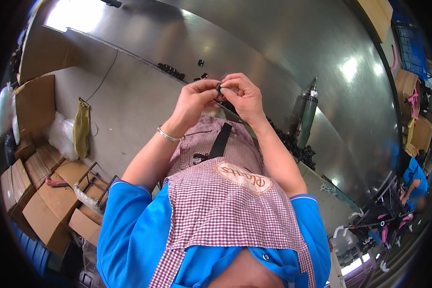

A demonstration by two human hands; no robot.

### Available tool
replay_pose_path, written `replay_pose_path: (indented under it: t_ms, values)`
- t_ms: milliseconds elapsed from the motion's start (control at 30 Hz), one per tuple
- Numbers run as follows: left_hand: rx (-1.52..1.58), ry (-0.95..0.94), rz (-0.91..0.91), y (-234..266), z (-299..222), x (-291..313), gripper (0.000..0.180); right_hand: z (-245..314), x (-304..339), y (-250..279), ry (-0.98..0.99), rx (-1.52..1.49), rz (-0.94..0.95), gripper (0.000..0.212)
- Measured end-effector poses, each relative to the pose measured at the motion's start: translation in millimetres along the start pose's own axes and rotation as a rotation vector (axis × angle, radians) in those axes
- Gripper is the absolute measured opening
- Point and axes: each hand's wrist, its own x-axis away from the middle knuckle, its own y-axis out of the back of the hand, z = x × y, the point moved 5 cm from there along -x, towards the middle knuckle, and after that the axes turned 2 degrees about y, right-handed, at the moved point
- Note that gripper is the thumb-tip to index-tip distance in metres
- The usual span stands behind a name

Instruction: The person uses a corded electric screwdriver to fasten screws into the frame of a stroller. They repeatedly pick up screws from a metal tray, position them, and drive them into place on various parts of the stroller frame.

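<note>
Close together at the table's near edge, my two hands meet over a small black part [219, 88], whose exact kind I cannot make out. My left hand [199, 96], with a silver bangle at the wrist, pinches it from one side. Thumb and fingers of my right hand [243, 96] close on it from the other side. Just beyond lie a few loose black parts [200, 63] and a cluster of small black pieces [171, 71]. To the right of my right hand a green-bodied power screwdriver [308, 115] lies on the metal table [273, 43].
A heap of black parts [300, 151] lies along the table edge by my right forearm. Cardboard boxes [48, 206] and a hanging olive cloth bag [81, 127] are at the left. At the far right a person in blue [414, 177] is near black frames with pink parts [384, 230].
</note>
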Motion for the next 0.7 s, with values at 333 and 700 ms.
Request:
replay_pose_path:
  t_ms: [333, 700]
  values:
    - [-0.099, -0.077, -0.139, 4, 27, 19, 0.025, -6, 31, -2, -0.085, 0.07, 0.015, 0.007]
    - [-0.456, -0.247, -0.084, 38, 9, -8, 0.011, 6, 42, 5, 0.031, 0.453, -0.133, 0.014]
